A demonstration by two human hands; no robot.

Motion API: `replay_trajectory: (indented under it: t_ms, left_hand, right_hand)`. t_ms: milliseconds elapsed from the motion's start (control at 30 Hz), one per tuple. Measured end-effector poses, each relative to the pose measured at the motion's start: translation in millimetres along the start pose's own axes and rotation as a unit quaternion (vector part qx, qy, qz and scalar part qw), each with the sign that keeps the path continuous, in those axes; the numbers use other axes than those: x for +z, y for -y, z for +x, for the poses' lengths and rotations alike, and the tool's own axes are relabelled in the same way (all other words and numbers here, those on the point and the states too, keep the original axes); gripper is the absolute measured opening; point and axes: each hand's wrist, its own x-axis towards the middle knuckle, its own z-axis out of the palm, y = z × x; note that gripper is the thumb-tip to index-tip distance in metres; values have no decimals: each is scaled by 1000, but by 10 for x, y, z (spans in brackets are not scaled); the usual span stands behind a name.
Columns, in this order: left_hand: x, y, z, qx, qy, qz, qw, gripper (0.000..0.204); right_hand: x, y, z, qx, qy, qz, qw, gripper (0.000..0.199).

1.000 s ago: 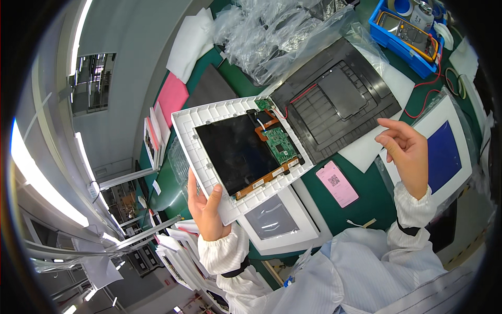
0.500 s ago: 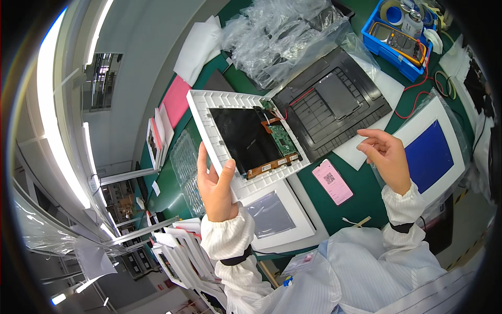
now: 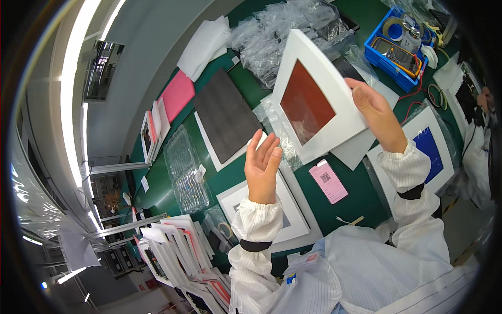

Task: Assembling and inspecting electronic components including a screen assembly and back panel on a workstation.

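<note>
Right hand [image 3: 377,112] grips white framed panel [image 3: 314,99]; left hand [image 3: 263,165] open below it

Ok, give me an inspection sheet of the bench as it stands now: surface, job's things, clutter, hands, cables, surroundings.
Surface: green mat, crowded.
Job's things: white-framed panel, reddish screen facing the camera, held tilted above the bench.
Clutter: pink card; dark grey sheet; pink foam; crumpled plastic bags; blue bin with a meter and tape; framed panel with blue screen.
Hands: right hand grips the panel's right edge; left hand open, at its lower left corner, contact unclear.
Cables: red and black leads beside the bin.
Surroundings: stacked framed panels at lower left; another person's sleeve at far right.
</note>
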Motion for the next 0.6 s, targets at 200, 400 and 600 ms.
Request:
replay_trajectory:
  t_ms: [200,400,600]
  left_hand:
    - [-346,574,-109,-148,-71,4,986,48]
    - [-502,1437,69,-186,-78,97,975,46]
    - [-369,1792,268,-203,-97,195,955,47]
  right_hand:
    - [-822,-635,213,68,-110,-163,978,43]
    - [-1316,-1276,328,155,-130,-216,955,43]
    - [-1235,-1313,323,173,-140,-258,940,43]
